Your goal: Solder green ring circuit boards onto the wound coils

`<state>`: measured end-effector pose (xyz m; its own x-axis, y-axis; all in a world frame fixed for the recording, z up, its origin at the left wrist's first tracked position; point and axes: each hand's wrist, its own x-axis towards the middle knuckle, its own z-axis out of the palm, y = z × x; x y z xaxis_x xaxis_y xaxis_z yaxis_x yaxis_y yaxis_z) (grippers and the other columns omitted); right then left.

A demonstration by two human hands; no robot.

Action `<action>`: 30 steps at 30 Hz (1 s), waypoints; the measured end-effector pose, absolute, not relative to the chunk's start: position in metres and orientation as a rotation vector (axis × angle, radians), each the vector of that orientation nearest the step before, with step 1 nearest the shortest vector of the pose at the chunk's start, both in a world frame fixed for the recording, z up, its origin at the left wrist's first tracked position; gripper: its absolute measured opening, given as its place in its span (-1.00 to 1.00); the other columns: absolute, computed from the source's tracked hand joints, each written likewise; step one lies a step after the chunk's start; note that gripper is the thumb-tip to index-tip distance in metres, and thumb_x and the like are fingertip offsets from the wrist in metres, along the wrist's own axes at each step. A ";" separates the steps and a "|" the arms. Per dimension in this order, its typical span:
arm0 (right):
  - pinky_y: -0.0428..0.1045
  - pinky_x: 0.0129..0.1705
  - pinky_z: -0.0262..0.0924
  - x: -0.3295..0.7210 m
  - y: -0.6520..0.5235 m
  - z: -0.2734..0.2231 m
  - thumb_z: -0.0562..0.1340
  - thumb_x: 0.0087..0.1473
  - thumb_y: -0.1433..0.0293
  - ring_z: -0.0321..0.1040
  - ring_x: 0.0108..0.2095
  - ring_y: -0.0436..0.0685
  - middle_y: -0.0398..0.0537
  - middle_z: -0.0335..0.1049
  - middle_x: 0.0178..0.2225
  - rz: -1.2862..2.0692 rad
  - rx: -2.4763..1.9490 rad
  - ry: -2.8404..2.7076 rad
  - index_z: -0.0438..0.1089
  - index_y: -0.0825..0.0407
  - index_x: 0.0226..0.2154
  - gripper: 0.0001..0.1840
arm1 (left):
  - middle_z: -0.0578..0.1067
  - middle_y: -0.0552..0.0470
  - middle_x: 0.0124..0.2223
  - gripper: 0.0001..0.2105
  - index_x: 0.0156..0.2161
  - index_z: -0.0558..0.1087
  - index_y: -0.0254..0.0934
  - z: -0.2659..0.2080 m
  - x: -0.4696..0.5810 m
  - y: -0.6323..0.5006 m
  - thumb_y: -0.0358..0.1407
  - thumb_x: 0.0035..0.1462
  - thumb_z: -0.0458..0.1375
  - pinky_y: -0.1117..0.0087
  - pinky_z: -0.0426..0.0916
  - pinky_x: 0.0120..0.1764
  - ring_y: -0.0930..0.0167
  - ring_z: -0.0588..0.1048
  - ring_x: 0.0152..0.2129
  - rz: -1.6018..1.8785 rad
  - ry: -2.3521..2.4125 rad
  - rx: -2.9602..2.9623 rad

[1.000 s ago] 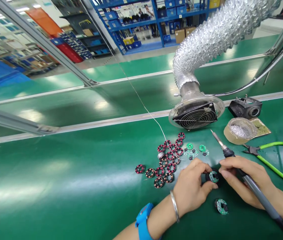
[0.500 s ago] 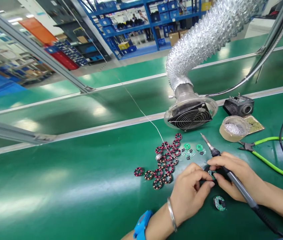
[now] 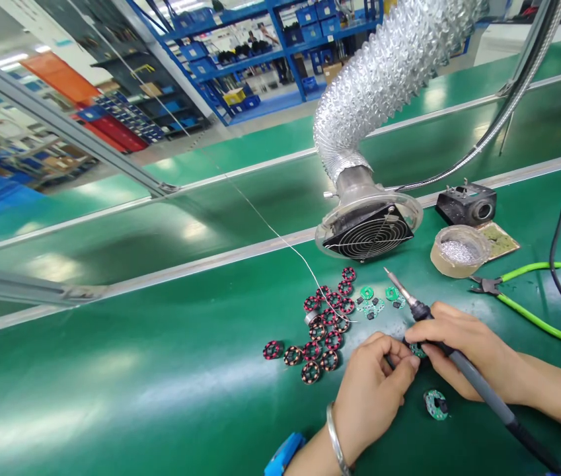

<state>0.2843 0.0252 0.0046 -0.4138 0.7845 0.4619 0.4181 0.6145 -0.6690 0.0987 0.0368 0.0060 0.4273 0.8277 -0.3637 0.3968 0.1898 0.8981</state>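
My left hand (image 3: 372, 390) is closed in a pinch on the edge of a small round green circuit board (image 3: 417, 350), which the fingers of both hands partly cover. My right hand (image 3: 473, 354) grips a soldering iron (image 3: 483, 390), its bare tip pointing up and left, away from the board. Thumb and fingertips of that same hand also touch the board's right side. Just below the hands lies another round circuit board (image 3: 436, 404) with a black part on it. Loose green boards (image 3: 370, 307) lie beyond my fingers.
Several red-and-black wound rings (image 3: 328, 316) cluster left of the boards, under a thin solder wire (image 3: 304, 261). A fume extractor (image 3: 372, 235) hangs behind. To the right are a tub of metal bits (image 3: 458, 251), a black iron stand (image 3: 467, 203) and green-handled cutters (image 3: 523, 307).
The soldering iron has turned slightly, its tip shifting left. Both hands stay at the small board, with the fingers slightly moved. The whole view has shifted a little.
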 end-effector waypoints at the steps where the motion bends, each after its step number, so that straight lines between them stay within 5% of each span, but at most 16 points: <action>1: -0.06 -0.40 0.09 0.284 0.025 0.005 0.06 0.06 0.68 0.15 -0.42 0.04 -0.13 0.32 -0.41 0.565 -0.917 -2.077 0.24 0.02 -0.02 -0.55 | 0.28 0.17 -0.49 -0.81 -0.47 0.30 -0.28 0.006 0.099 0.037 -0.25 0.10 0.12 0.54 0.12 -0.67 0.61 0.23 -0.76 0.434 1.166 1.405; 16: -0.07 -0.40 0.07 0.283 0.019 0.004 0.07 0.07 0.70 0.12 -0.40 0.04 -0.09 0.32 -0.37 0.582 -0.910 -2.086 0.21 0.07 0.06 -0.50 | 0.29 0.12 -0.46 -0.83 -0.48 0.31 -0.28 0.008 0.101 0.033 -0.33 0.13 0.07 0.55 0.14 -0.62 0.57 0.29 -0.67 0.520 1.224 1.485; 30: 0.01 -0.36 0.29 0.299 0.008 0.025 0.11 0.17 0.51 0.35 -0.40 0.09 -0.05 0.46 -0.32 0.526 -1.046 -1.962 0.18 -0.03 0.17 -0.49 | 0.30 0.13 -0.53 -0.86 -0.50 0.31 -0.27 0.010 0.105 0.036 -0.45 0.05 0.03 0.54 0.17 -0.60 0.55 0.28 -0.68 0.509 1.264 1.494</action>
<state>0.2985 0.0082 0.0253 -0.3077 0.8247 0.4746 0.4769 0.5653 -0.6731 0.1046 0.0362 0.0102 0.3476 0.8898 -0.2958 0.4370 0.1254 0.8907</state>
